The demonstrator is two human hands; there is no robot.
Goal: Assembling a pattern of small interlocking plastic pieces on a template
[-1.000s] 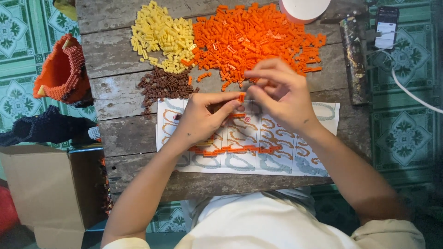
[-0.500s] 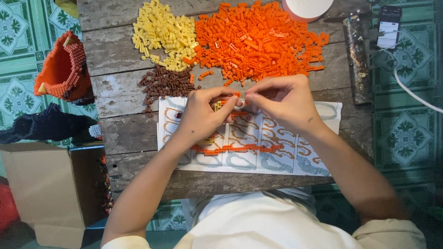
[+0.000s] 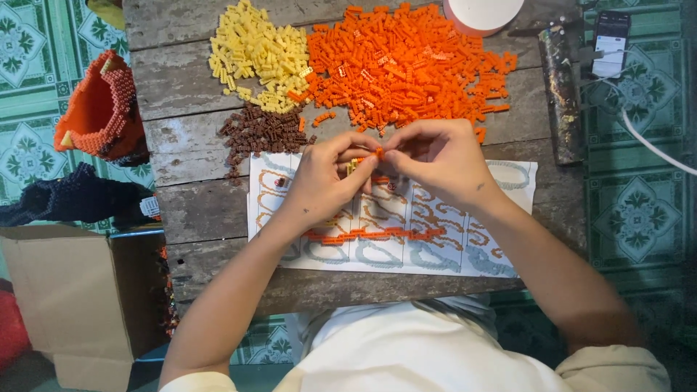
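Note:
My left hand [image 3: 327,174] and my right hand [image 3: 439,156] meet over a white paper sheet [image 3: 508,210] printed with looping patterns. Between their fingertips they pinch a small piece of orange bricks [image 3: 369,157]. A row of joined orange bricks [image 3: 374,234] lies across the sheet below my hands. Behind them on the wooden table [image 3: 189,145] sit a big pile of orange bricks [image 3: 406,65], a pile of yellow bricks [image 3: 258,54] and a small pile of brown bricks [image 3: 261,131].
A white round lid [image 3: 483,13] sits at the table's far edge. A dark paint-stained tube [image 3: 560,94] lies at the right, a phone [image 3: 611,43] with a white cable [image 3: 653,145] beyond it. An orange brick-built shape [image 3: 98,109], dark cloth [image 3: 72,199] and a cardboard box [image 3: 80,297] are left.
Both hands have shifted slightly toward me and closer together over the sheet. They keep working the small orange piece between the fingertips.

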